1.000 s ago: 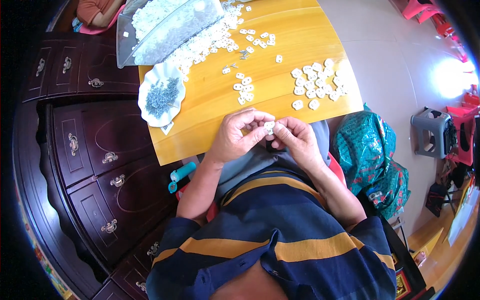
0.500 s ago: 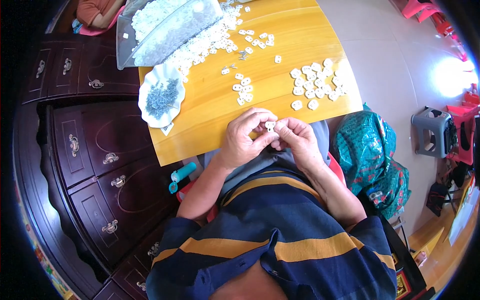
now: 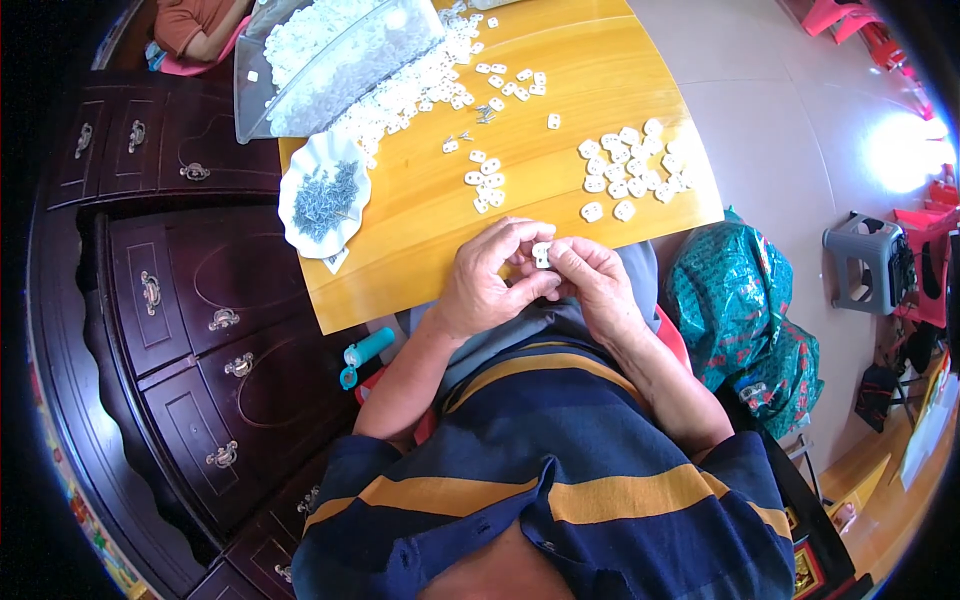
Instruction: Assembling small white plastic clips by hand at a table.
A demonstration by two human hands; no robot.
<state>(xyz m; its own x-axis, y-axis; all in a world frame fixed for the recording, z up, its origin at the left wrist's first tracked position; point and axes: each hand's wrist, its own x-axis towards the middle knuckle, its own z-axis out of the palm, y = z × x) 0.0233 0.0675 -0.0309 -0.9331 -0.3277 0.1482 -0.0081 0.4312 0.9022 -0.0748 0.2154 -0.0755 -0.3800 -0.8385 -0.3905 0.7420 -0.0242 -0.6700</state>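
Note:
Between my two hands, over my lap at the table's near edge, is a small white plastic piece with holes [image 3: 542, 255]. My left hand [image 3: 490, 275] pinches it from the left with thumb and fingers. From the right, the thumb and fingers of my right hand [image 3: 597, 283] close on it too. Some fingertips are hidden behind the piece. Beyond my hands lies a small group of similar white pieces [image 3: 485, 181]. A larger cluster of white pieces [image 3: 630, 165] lies to the right. A few loose screws [image 3: 486, 116] lie farther back.
On the yellow table [image 3: 400, 260], a white scalloped dish [image 3: 345, 225] holds many screws. Behind it, a clear bin [image 3: 350, 75] and a heap of white pieces spread out. Dark drawers [image 3: 190, 270] stand left, green bags [image 3: 730, 300] right. Another person's arm [image 3: 210, 40] shows far left.
The white piece has turned slightly between my fingers. My hands stay in nearly the same place, and the pieces on the table lie as before.

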